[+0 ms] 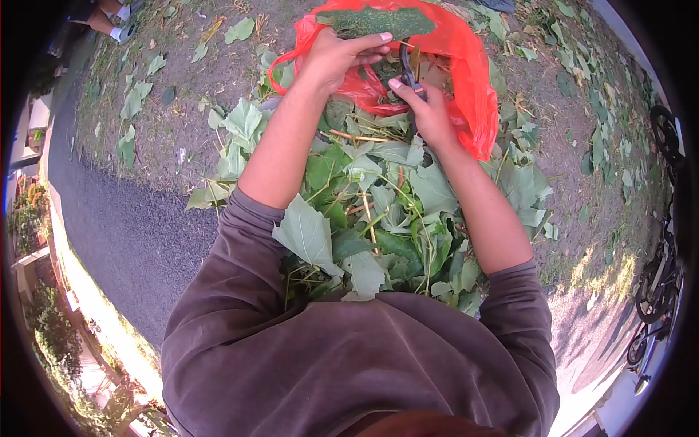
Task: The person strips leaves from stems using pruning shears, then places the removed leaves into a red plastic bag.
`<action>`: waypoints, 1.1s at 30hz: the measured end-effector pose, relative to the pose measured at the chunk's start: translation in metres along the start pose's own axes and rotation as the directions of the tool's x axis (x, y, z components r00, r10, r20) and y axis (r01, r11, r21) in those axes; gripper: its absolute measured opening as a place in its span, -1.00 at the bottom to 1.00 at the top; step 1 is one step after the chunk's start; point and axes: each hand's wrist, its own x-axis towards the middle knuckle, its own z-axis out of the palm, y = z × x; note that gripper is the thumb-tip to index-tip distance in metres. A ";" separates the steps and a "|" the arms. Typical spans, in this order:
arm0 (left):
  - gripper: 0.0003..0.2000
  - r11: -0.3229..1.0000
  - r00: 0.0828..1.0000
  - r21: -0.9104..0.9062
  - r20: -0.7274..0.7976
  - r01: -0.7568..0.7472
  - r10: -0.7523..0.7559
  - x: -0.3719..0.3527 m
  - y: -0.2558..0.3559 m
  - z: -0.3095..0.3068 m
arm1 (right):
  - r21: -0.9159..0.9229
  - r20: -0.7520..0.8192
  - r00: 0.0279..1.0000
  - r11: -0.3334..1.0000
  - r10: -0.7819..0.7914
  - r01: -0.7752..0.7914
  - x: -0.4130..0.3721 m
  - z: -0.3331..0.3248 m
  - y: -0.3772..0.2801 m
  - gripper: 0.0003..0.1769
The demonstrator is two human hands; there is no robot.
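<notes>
Where left hand (346,56) grips, leaf (375,22) overlaps.

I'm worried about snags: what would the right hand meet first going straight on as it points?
The right hand, led by its dark tool, would probably meet the large green leaf at the left hand first, though depth is unclear.

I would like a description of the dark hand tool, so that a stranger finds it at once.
Near the top centre is a bright red, thin plastic bag. At its opening, the person's bare right hand holds a slim, dark, curved tool. Its near-black colour sets it apart from the bag and the broad green leaves nearby.
</notes>
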 end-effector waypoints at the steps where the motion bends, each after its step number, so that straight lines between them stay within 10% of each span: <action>1: -0.66 0.999 1.000 0.041 0.013 0.004 -0.005 -0.001 0.001 0.002 | -0.004 0.001 1.000 1.000 0.006 -0.006 0.000 0.000 0.000 -0.47; 17: -0.65 0.999 1.000 -0.041 0.004 0.006 -0.006 0.004 -0.004 -0.004 | -0.056 -0.016 1.000 0.998 0.014 -0.015 -0.004 0.000 -0.011 -0.50; 25: -0.68 0.926 0.995 0.366 0.058 -0.094 0.079 -0.004 -0.005 0.008 | -0.096 -0.024 1.000 0.995 0.009 -0.011 0.002 -0.004 -0.001 -0.45; 33: -0.66 0.944 0.993 0.319 0.112 -0.080 0.046 -0.008 0.001 0.013 | -0.218 -0.086 0.996 0.974 0.040 -0.058 0.002 -0.006 -0.002 -0.44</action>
